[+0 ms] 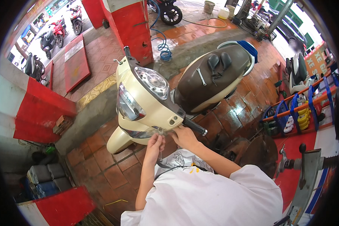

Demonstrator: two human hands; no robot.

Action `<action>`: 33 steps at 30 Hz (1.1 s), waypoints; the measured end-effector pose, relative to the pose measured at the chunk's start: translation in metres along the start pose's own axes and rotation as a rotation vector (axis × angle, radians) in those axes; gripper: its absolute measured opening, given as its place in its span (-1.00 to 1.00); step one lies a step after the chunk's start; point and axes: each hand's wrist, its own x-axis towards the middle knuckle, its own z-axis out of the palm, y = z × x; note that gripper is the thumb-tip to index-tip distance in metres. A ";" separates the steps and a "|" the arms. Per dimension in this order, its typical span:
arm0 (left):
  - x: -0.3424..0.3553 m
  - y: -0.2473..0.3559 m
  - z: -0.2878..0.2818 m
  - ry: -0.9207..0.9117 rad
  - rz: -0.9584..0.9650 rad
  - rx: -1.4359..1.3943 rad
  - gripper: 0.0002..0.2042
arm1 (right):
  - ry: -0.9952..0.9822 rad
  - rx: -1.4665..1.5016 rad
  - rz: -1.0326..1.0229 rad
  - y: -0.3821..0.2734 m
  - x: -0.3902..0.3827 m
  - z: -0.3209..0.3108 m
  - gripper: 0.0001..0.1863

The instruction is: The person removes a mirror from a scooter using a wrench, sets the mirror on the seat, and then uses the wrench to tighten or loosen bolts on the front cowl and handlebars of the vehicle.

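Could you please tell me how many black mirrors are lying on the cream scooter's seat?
2: one black mirror lies on the seat nearer the wrench; the other mirror lies beside it, on the right. None seem hidden.

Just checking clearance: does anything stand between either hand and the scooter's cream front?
Nothing visible does: the left hand and right hand are at the near edge of the cream front. The black handlebar grip sits beside the right hand, not between.

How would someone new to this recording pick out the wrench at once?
Find the cream scooter in the middle of the picture, then its brown seat. The wrench lies on the seat, just left of two black mirrors; unlike them, it is slim, straight and silvery.
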 end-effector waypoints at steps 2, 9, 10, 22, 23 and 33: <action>0.000 0.001 -0.001 -0.003 0.008 0.000 -0.86 | 0.031 -0.027 -0.002 -0.004 0.000 0.001 -0.74; 0.000 0.003 -0.005 0.000 0.010 0.037 -0.86 | 0.009 -0.028 -0.039 0.003 0.001 0.000 -0.76; -0.001 0.003 -0.004 0.002 0.015 0.046 -0.86 | 0.021 -0.016 -0.061 0.006 0.001 0.002 -0.76; 0.002 0.004 -0.009 0.026 0.013 0.029 -0.86 | 0.064 0.090 -0.057 0.003 0.005 0.005 -0.81; 0.003 0.005 -0.008 0.029 0.009 0.037 -0.86 | 0.080 0.093 -0.074 0.005 0.004 0.007 -0.80; 0.006 0.007 -0.008 0.016 -0.006 0.006 -0.85 | -0.044 -0.023 -0.009 0.015 -0.004 0.017 -0.71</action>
